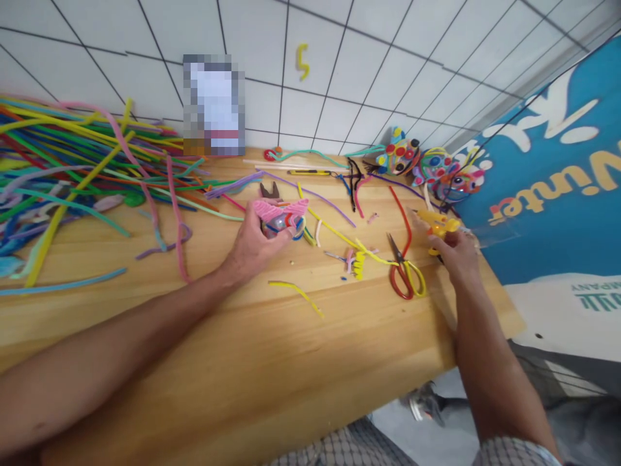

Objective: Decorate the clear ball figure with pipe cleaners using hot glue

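Note:
My left hand (255, 243) is closed around a small craft piece wrapped in pink pipe cleaner (281, 213), held just above the wooden table (291, 362). My right hand (458, 254) grips a yellow glue gun (436, 225) near the table's right edge, with its nozzle pointing left and away. Red-and-yellow-handled scissors (402, 268) lie between my two hands. Short yellow and pink pipe cleaner scraps (356, 259) lie next to the scissors.
A big heap of coloured pipe cleaners (72, 168) covers the table's left back. Finished colourful craft figures (427, 165) stand at the back right by a blue banner (557, 181). Dark pliers (269, 190) and a yellow utility knife (310, 172) lie further back. A tiled wall stands behind.

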`<state>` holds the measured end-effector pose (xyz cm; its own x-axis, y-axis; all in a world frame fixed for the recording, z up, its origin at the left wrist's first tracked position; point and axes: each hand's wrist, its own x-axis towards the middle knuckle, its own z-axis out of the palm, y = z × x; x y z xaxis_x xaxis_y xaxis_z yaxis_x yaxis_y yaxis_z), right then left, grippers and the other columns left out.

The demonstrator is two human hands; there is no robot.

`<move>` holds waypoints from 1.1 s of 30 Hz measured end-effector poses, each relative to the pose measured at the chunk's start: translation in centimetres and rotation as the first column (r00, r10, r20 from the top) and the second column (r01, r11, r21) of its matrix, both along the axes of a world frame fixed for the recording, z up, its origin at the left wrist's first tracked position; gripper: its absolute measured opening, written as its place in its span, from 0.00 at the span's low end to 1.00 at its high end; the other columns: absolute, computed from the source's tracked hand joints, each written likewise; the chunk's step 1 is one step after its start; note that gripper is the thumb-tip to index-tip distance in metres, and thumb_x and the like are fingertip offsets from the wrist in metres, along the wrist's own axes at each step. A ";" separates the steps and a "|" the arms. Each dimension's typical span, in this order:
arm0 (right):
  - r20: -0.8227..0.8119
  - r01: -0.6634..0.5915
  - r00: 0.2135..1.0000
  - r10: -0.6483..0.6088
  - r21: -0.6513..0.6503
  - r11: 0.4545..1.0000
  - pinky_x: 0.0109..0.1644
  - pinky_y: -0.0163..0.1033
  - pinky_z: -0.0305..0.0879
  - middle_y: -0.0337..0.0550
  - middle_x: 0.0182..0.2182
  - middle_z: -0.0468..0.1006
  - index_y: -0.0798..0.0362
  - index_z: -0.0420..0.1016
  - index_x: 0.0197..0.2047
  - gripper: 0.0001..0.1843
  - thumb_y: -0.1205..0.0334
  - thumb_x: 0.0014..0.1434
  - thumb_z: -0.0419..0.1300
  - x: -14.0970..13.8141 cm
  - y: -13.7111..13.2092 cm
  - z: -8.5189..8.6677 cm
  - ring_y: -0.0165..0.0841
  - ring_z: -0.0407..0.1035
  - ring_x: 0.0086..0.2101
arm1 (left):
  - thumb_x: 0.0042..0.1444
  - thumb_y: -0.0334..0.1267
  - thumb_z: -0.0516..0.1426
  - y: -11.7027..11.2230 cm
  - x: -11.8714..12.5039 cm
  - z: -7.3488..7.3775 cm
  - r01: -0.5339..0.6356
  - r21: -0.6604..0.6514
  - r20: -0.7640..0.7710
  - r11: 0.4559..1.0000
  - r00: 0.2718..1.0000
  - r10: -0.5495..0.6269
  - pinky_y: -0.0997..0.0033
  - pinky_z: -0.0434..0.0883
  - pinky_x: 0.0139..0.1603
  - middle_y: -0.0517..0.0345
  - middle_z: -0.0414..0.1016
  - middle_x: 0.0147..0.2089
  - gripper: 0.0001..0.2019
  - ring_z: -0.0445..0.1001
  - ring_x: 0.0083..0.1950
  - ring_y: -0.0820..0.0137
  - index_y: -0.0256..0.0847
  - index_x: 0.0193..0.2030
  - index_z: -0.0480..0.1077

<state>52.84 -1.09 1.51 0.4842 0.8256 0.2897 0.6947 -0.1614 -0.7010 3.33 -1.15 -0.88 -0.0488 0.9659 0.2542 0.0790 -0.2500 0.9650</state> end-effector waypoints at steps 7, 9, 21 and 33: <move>-0.180 0.019 0.983 -0.033 -0.080 0.997 0.32 0.40 0.59 0.36 0.23 0.78 0.49 0.82 0.30 0.08 0.61 0.55 0.76 -1.6 0.7 1.6 0.32 0.66 0.28 | 0.57 0.45 0.73 0.2 0.2 -0.3 -0.033 -0.011 -0.024 0.999 0.999 0.033 0.62 0.83 0.46 0.51 0.84 0.58 0.29 0.84 0.48 0.63 0.47 0.62 0.69; -0.224 -0.021 0.974 0.011 -0.042 0.999 0.34 0.40 0.63 0.41 0.30 0.83 0.49 0.84 0.36 0.06 0.59 0.56 0.74 -3.0 -0.2 2.8 0.33 0.70 0.30 | 0.57 0.45 0.73 0.1 0.2 -0.2 -0.029 -0.019 -0.028 0.999 0.999 0.029 0.62 0.83 0.47 0.51 0.84 0.57 0.30 0.84 0.48 0.63 0.47 0.62 0.69; -0.200 -0.699 0.704 0.682 -0.020 0.715 0.47 0.49 0.85 0.43 0.37 0.88 0.46 0.86 0.39 0.15 0.43 0.66 0.74 -19.3 -4.9 7.5 0.43 0.84 0.39 | 0.58 0.47 0.73 0.1 0.5 -0.1 -0.047 -0.006 -0.044 0.999 0.998 0.047 0.59 0.83 0.47 0.52 0.85 0.53 0.29 0.84 0.48 0.61 0.47 0.60 0.68; -0.036 -0.822 0.566 0.824 -0.094 0.561 0.36 0.40 0.74 0.39 0.37 0.83 0.48 0.83 0.53 0.10 0.53 0.76 0.64 -22.7 -3.2 5.9 0.35 0.76 0.32 | 0.58 0.45 0.74 -0.1 0.7 0.2 -0.034 0.031 -0.070 0.999 0.997 0.036 0.62 0.82 0.51 0.51 0.83 0.58 0.29 0.84 0.52 0.62 0.47 0.60 0.67</move>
<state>30.14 -4.27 7.37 -0.4216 0.8860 0.1930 0.5665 0.4235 -0.7069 4.03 -1.28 -0.65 -0.0636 0.9560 0.2865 0.1558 -0.2741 0.9490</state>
